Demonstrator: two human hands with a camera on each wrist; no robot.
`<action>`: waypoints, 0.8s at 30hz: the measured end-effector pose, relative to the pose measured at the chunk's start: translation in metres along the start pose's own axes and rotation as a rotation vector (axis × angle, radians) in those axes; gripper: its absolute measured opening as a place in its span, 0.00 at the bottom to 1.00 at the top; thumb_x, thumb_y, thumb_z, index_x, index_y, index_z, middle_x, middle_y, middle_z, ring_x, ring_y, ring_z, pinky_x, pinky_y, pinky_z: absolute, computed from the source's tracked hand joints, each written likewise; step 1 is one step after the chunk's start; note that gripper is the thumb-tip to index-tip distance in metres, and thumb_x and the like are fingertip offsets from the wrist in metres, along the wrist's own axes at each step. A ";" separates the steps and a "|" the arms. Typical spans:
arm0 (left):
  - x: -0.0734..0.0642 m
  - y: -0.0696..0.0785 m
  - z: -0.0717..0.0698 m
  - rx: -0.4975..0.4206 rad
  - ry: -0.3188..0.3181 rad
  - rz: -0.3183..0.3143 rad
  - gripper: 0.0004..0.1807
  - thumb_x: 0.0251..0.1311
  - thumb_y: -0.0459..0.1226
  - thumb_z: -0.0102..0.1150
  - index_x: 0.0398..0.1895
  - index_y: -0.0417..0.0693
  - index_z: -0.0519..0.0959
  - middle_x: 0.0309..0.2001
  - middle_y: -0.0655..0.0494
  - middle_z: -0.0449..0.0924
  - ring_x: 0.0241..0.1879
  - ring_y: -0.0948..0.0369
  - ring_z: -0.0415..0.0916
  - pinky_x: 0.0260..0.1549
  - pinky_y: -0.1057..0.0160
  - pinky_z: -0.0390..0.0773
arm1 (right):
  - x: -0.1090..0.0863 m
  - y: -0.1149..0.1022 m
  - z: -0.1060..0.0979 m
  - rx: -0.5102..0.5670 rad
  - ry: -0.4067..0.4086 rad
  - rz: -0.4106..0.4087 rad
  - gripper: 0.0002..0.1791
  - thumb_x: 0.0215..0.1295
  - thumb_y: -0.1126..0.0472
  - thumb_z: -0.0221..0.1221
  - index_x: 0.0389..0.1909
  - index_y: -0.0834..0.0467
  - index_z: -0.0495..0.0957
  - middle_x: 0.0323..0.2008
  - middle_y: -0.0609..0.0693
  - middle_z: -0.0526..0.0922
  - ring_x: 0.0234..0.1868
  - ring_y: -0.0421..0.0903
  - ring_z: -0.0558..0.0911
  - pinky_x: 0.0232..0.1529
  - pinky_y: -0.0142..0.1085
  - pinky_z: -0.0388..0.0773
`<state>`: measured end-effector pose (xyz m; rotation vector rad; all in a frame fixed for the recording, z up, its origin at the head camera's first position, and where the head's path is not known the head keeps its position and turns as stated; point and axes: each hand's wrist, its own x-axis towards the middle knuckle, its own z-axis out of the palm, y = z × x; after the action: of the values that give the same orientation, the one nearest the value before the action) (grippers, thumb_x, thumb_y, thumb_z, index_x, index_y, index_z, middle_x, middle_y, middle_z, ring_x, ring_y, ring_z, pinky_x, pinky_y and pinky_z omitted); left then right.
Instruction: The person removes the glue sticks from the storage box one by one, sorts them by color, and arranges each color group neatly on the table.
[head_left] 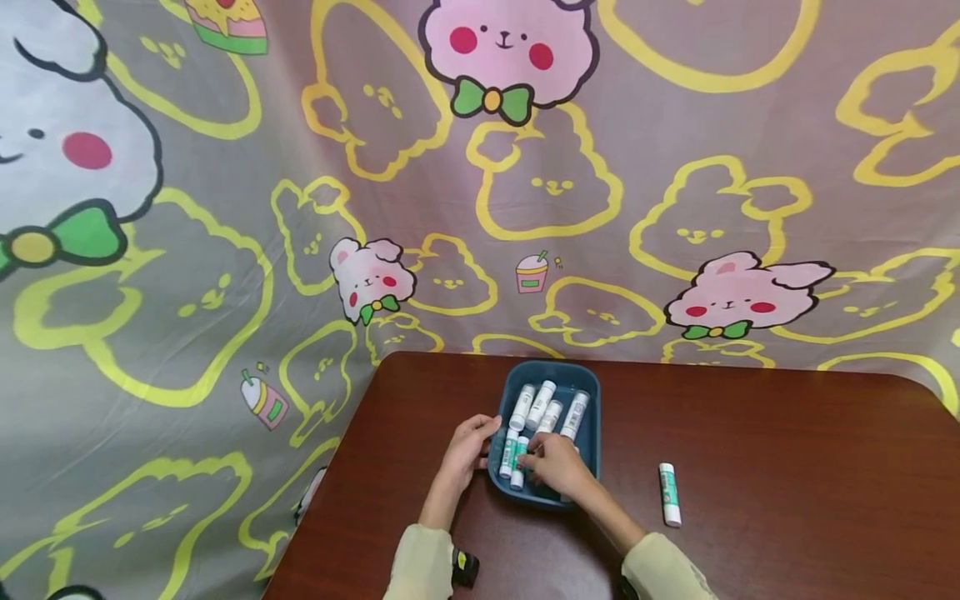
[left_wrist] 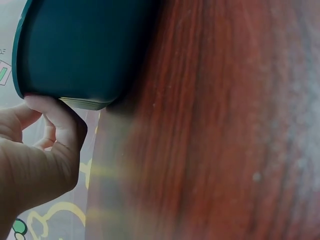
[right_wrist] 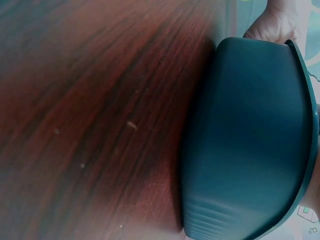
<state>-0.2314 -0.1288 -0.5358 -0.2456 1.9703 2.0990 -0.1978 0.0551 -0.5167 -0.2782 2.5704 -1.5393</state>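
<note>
A dark blue plastic bin [head_left: 592,442] stands on the table with several white glue sticks [head_left: 523,407] inside. Its left rim is held by my left hand [head_left: 467,450]; in the left wrist view that hand [left_wrist: 47,145] has its thumb and a bent finger at the bin's edge. My right hand [head_left: 558,465] reaches in over the near right side, with fingertips curled at a green-labelled glue stick [head_left: 518,471]. Another green-labelled stick [head_left: 508,454] lies beside that one. In the right wrist view the bin's outer wall [right_wrist: 245,135] hides the right hand's fingers.
A single green-labelled glue stick [head_left: 670,495] lies on the brown table [head_left: 787,467], right of the bin. Close to the left sleeve is a small black object [head_left: 466,567]. A cartoon-patterned curtain [head_left: 465,200] hangs behind the table and along its left side.
</note>
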 end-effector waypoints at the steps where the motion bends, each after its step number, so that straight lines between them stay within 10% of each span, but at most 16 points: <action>1: -0.001 0.000 -0.001 -0.006 -0.008 -0.001 0.15 0.72 0.43 0.62 0.42 0.38 0.78 0.26 0.59 0.74 0.23 0.66 0.70 0.17 0.70 0.72 | 0.000 0.000 0.000 0.002 -0.007 0.002 0.08 0.63 0.67 0.69 0.36 0.68 0.81 0.22 0.52 0.83 0.19 0.45 0.84 0.21 0.36 0.80; 24: -0.001 0.002 0.001 -0.052 -0.042 -0.020 0.11 0.74 0.42 0.60 0.36 0.44 0.77 0.24 0.61 0.72 0.20 0.68 0.66 0.15 0.72 0.70 | 0.006 -0.005 0.007 0.071 -0.016 0.067 0.16 0.63 0.68 0.69 0.46 0.73 0.76 0.21 0.53 0.81 0.20 0.48 0.86 0.24 0.36 0.80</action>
<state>-0.2313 -0.1282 -0.5340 -0.2287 1.8839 2.1270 -0.2015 0.0455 -0.5159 -0.1939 2.4808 -1.5935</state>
